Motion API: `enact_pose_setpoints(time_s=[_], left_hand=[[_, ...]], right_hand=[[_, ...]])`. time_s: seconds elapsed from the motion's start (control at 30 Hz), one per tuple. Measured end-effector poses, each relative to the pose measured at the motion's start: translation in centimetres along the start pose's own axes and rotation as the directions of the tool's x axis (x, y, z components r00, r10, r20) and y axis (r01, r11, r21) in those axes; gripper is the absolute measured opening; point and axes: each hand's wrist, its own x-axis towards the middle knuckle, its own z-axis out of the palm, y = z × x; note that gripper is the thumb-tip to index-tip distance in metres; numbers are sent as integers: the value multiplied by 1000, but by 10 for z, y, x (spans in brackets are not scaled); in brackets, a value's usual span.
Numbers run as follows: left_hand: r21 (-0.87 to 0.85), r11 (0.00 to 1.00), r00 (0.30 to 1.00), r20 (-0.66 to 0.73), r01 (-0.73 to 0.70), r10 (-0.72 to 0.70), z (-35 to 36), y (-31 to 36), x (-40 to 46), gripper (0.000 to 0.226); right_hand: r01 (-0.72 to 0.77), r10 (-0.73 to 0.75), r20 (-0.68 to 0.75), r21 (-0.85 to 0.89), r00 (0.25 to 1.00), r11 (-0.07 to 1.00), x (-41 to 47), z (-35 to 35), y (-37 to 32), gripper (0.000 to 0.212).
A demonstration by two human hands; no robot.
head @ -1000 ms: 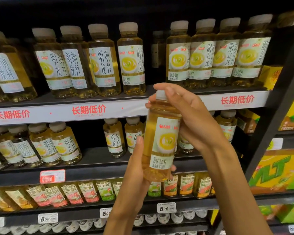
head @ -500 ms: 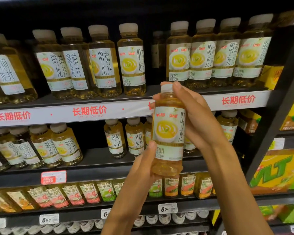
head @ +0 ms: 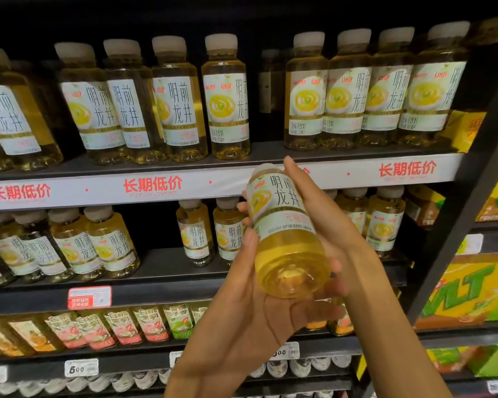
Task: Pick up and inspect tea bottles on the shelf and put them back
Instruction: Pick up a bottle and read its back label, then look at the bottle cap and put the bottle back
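Fingers [head: 319,308] of the left hand [head: 259,305] curl under and around the base of the tea bottle [head: 285,234], thumb pressed up along its left side; the grip is closed on the bottle. The bottle is held in front of the shelves, clear of them, tilted so its round base faces the camera and its white cap points up and away toward the price strip [head: 156,186]. Liquid inside is pale yellow; label is white with dark characters and a yellow cup picture.

Right hand [head: 325,214] wraps the upper part of the bottle from the right, fingers around the far side, thumb reaching up beside the cap. It also grips the bottle.

Left of the hands: top-shelf bottles [head: 179,99] of the same tea stand upright in a row, with a gap near the middle. Below the strip, the middle-shelf bottles [head: 110,242] stand upright, two more just left of the held bottle. Lower down, a red tag [head: 89,297] and smaller flavoured bottles [head: 121,328].

Far right: yellow and green cartons [head: 469,291].
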Motion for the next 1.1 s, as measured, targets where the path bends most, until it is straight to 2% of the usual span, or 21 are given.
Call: enact_pose_setpoints(time_s=[0.17,0.23,0.3,0.47,0.57,0.63,0.73,0.8,0.9,0.97,1.1], left_hand=[[-87,996,1000,-14,-9,8,4,9,-3,69],[-12,1000,1000,-19,-16,15,2,5,-5,62],[87,995,994,-99,-46,55,0,1,-5,57],[167,982,983,-145,-91,116,-8,-4,-2,54],[226,966,969,-183,-125,168,-12,-1,-2,61],[326,933,954,-197,-154,226,-14,2,-4,66],[508,842,938,-171,-179,303,-16,4,-5,65],[612,770,918,-177,-180,355,-19,5,-3,58],[729,647,889,-120,-223,441,-25,7,1,57],[799,545,858,-76,-252,508,-27,8,5,67],[913,304,789,29,-271,614,-23,9,22,66]], right_hand=[[4,-2,35,-49,999,999,-2,1,1,57],[64,-63,24,-73,998,995,0,3,-3,50],[140,-134,63,-110,989,984,2,5,-9,50],[467,-425,202,-265,883,844,0,9,-20,35],[572,-518,248,-263,819,777,-6,12,-24,43],[585,-525,262,-300,810,754,-12,14,-24,54],[564,-499,263,-403,826,721,-21,11,-22,50],[588,-511,290,-412,809,696,-26,9,-21,48],[620,-511,356,-376,783,688,-29,10,-21,60],[641,-516,385,-373,765,671,-30,9,-22,68],[675,-508,446,-436,737,596,-30,7,-25,63]])
